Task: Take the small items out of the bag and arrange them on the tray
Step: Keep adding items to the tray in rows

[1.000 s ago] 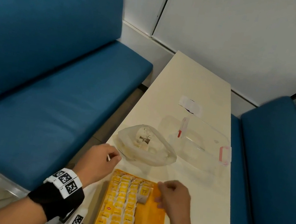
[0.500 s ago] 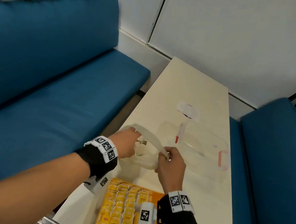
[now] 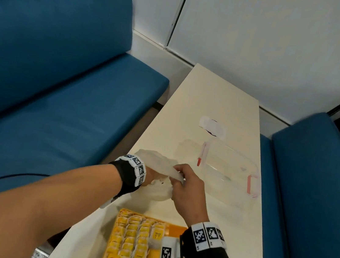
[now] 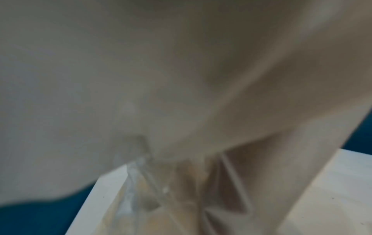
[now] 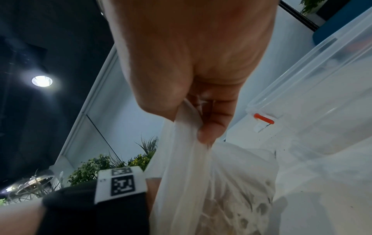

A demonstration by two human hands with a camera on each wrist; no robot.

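A translucent white plastic bag (image 3: 160, 192) sits on the table just beyond the orange tray (image 3: 172, 232), which holds rows of yellow tea sachets (image 3: 130, 245). My right hand (image 3: 179, 175) pinches the bag's rim between thumb and fingers (image 5: 209, 132) and holds it up. My left hand (image 3: 152, 176) reaches into the bag's mouth, its fingers hidden by the film. The left wrist view shows only blurred bag film (image 4: 181, 79) and a bit of table (image 4: 332, 190). Dim shapes lie in the bag's bottom (image 5: 231, 206).
A clear lidded container (image 3: 231, 174) with red clips stands right of the bag, close to my right hand. A small white paper (image 3: 213, 125) lies farther back on the cream table (image 3: 215, 91). Blue benches (image 3: 56, 110) flank the narrow table on both sides.
Both hands left the tray and went forward to the bag. The right hand took hold of the rim and lifted it; the left hand has gone deeper into the opening.
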